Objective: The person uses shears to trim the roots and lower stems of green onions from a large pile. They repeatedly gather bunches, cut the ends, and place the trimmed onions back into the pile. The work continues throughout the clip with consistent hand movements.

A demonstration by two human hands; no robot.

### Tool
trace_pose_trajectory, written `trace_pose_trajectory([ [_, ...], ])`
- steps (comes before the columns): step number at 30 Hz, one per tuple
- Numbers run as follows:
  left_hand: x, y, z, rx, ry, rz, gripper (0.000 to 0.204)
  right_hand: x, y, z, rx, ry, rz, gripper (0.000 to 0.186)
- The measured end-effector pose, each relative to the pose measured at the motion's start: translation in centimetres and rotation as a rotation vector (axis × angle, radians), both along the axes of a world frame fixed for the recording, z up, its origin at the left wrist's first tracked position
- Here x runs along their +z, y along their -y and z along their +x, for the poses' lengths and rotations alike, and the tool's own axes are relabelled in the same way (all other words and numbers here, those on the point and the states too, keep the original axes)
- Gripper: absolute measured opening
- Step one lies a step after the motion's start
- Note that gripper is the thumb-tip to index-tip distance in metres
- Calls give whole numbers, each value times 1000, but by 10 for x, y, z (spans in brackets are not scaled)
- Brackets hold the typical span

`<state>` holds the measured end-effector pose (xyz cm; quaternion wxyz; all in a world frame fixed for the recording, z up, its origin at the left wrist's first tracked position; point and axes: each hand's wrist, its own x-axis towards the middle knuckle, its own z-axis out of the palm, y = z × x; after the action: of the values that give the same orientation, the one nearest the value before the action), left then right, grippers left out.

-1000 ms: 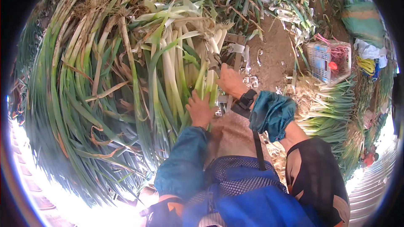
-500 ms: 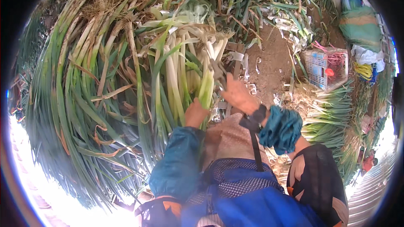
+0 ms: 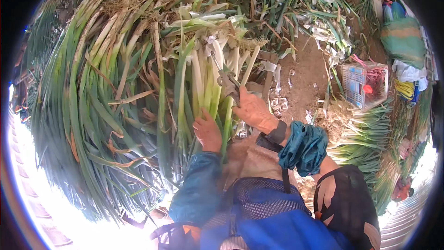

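Note:
Long green onions with white stems [image 3: 198,74] lie in front of me, roots pointing away. My left hand [image 3: 207,132] is at their lower stems, its fingers curled against a green stalk; the fingertips are partly lost among the leaves. To its right, my right hand [image 3: 254,111] is closed around a grey metal air blow gun [image 3: 227,82]. The gun's thin nozzle points up and left over the white stems, close to them. A dark band circles my right wrist, and teal sleeves cover both forearms.
A big heap of untrimmed green onions [image 3: 97,97] fills the left. Peeled leaves and skins [image 3: 286,4] litter the far ground. At right stand a plastic crate [image 3: 363,85] with pink string, a green sack [image 3: 404,41], and a row of cleaner green onions [image 3: 360,134].
My right hand has brought the blow gun up and left over the white stems. My left hand has shifted slightly left along the stalks. The whole view has slid a little.

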<state>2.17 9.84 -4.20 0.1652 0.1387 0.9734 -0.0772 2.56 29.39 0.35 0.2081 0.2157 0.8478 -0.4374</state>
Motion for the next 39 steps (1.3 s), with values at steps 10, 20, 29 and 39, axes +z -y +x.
trace_pose_trajectory([
  [10,-17,-6,15,-75,-14,-47,58,-41,3,-27,22,-65,157,47],
  [20,-6,-4,14,-14,109,140,57,-70,-12,-56,91,-171,268,55],
  [29,-11,1,14,-8,153,204,73,-40,4,-2,121,-19,189,49],
  [39,-7,-1,11,4,187,179,71,-60,19,-3,-27,-73,150,54],
])
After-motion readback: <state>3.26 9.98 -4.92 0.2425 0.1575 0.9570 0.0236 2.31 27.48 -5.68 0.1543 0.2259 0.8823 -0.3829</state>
